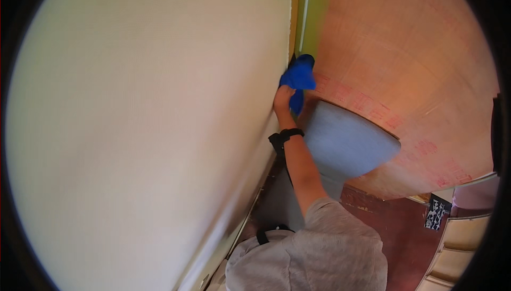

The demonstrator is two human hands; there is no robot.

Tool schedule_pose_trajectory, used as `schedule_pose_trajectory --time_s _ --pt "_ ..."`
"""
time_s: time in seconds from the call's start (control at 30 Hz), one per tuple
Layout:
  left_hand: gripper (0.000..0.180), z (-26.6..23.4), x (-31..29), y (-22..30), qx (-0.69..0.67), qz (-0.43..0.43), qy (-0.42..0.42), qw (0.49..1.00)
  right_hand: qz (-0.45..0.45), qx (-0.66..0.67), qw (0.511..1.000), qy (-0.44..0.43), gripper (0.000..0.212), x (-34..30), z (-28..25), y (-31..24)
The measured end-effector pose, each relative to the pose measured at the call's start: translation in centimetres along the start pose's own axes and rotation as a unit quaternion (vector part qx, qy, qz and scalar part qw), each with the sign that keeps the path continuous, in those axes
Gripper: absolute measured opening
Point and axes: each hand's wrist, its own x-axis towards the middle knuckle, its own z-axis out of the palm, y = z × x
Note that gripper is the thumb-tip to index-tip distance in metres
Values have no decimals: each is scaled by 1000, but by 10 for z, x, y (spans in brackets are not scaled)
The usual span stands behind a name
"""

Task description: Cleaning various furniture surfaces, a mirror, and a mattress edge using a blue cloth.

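Note:
My right hand [285, 100] is closed on a blue cloth [299, 76], which bunches up above and around the fingers. Cloth and hand are at the edge of a large cream-white panel [154, 110], beside a narrow yellow-green strip [314, 14]. A black band [286, 137] circles the wrist of this outstretched arm. The cloth hides part of the fingers. My left hand does not show.
An orange-brown board [399, 41] with red print stands on the right. A pale blue-grey surface [346, 139] lies below its cut-out edge. Reddish-brown floor [394, 232], a black-and-white patterned card [437, 212] and light wooden shelves [452, 259] are at lower right.

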Motion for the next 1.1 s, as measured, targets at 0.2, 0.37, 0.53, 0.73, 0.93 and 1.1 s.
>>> schedule_pose_trajectory --time_s 0.2,0.37,0.53,0.73,0.93,1.1 --pt "77 -2 -21 8 3 30 21 999 21 90 992 87 23 -54 -12 46" --pt "75 6 -19 -7 -15 15 3 1000 302 -12 951 -68 48 -53 -1 91" --pt "74 -31 -34 31 -16 56 47 997 594 66 779 -191 70 -112 -9 34" --pt "66 -47 -29 33 -51 61 115 990 459 272 802 -267 80 -181 -68 90" --pt "77 -115 -36 4 47 166 -183 968 655 180 678 -280 80 -303 -145 -155" --pt "93 -190 -14 47 87 106 -391 910 731 104 559 -378 72 -464 -213 -211"
